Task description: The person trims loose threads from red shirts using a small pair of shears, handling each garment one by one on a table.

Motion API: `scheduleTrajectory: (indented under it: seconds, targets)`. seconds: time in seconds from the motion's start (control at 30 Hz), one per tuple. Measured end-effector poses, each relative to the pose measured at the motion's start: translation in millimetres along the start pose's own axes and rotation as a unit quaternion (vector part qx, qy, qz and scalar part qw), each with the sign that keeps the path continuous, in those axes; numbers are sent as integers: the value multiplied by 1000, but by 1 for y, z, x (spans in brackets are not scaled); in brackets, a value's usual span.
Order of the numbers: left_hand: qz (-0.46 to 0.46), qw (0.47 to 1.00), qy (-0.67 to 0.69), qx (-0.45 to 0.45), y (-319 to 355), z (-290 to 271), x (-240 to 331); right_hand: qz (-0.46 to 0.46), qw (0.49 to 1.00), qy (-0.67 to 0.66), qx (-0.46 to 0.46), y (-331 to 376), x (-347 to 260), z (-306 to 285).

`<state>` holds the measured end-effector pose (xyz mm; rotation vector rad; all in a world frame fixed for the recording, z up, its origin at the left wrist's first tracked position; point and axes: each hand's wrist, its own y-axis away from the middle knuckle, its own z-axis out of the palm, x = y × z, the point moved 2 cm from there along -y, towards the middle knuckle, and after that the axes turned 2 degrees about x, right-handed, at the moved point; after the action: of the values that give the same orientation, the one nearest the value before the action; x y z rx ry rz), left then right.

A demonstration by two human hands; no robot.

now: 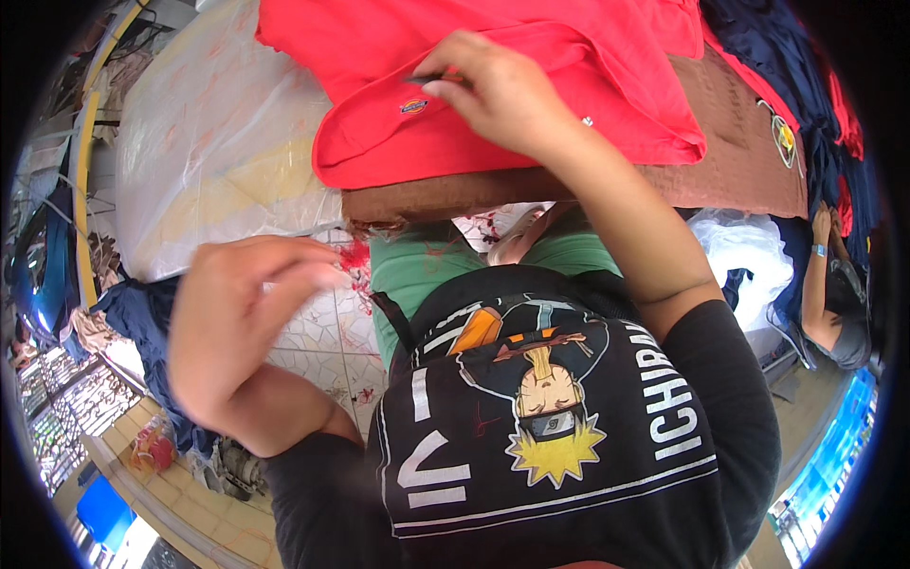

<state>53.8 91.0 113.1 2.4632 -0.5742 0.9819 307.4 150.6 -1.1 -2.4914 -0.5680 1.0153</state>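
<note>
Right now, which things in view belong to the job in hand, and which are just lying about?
Likely in use:
- red garment
- small dark tool in the right hand
- brown work surface

Apparently lying about:
- red scraps on the floor
- navy cloth at left

Red cloth (pixel 616 109) on brn tbl (pixel 744 142)

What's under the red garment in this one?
A brown surface shows past the near edge and right side of the red garment. Whatever else may lie beneath its middle is covered and can't be seen.
</note>
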Motion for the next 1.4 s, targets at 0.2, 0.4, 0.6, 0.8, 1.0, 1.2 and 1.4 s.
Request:
scheduleTrajectory:
  seconds: [0.2,0.4,0.6,0.8,1.0,1.2,1.4]
  targets:
    - [65,973,-133,178,-45,-5,-21,97,992,-45,71,9,-11,-60]
    - [57,911,-34,406,-114,30,-91,147,973,-17,178,33,7,-123]
    - [112,622,473,613,-65,-152,-144,179,937,-17,298,34,51,-210]
    - [-16,648,344,679,-78,-158,-171,151,952,28,265,-9,116,-230]
    - [60,890,30,452,-118,32,-112,187,963,76,178,-98,128,-185]
    - [78,912,-194,352,-128,74,-103,91,977,109,159,-139,126,-124]
    - [71,941,-30,330,-101,28,-114,94,988,31,120,-105,60,-183]
